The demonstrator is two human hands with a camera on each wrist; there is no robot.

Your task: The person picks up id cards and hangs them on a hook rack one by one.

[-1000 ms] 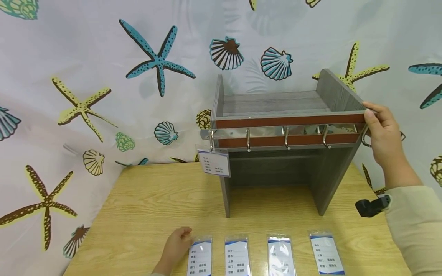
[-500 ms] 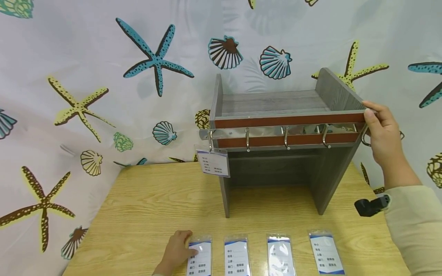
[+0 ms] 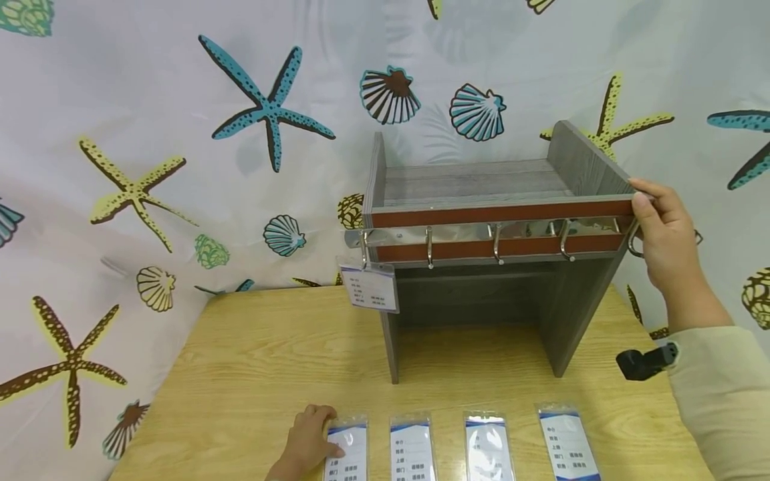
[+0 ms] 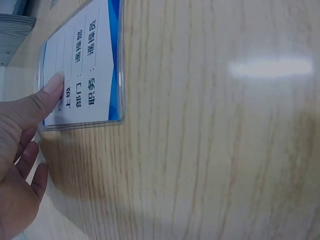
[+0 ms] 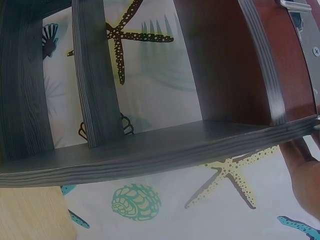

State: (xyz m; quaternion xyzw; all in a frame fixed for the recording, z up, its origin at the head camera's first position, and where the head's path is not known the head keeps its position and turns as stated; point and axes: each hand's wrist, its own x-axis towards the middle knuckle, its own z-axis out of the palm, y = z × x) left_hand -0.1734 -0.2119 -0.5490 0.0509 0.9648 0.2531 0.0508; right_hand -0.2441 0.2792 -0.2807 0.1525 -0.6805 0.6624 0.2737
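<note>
My left hand (image 3: 303, 441) is at the leftmost name badge (image 3: 350, 449), a printed card in a clear plastic holder. In the left wrist view its thumb (image 4: 52, 87) lies across the face of the badge (image 4: 82, 65), and the other fingers curl at the near edge, partly hidden. At the right, my right hand (image 3: 670, 244) grips the upper front corner of a grey wooden shelf unit (image 3: 475, 182), thumb in front. A metal hook rail (image 3: 457, 232) runs along the shelf's reddish-brown front. From its left end hook hangs another badge (image 3: 369, 288), slightly tilted.
Three more badges, the left one (image 3: 412, 449), the middle one (image 3: 488, 447) and the right one (image 3: 568, 442), lie in a row on the wooden table (image 3: 259, 361). Behind stands a white curtain (image 3: 180, 80) printed with starfish and shells. A black wrist camera (image 3: 646, 362) sits by the right sleeve.
My left hand has moved from beside the leftmost badge onto it, bringing the thumb over its face. The right hand keeps its hold on the shelf. The view has shifted slightly.
</note>
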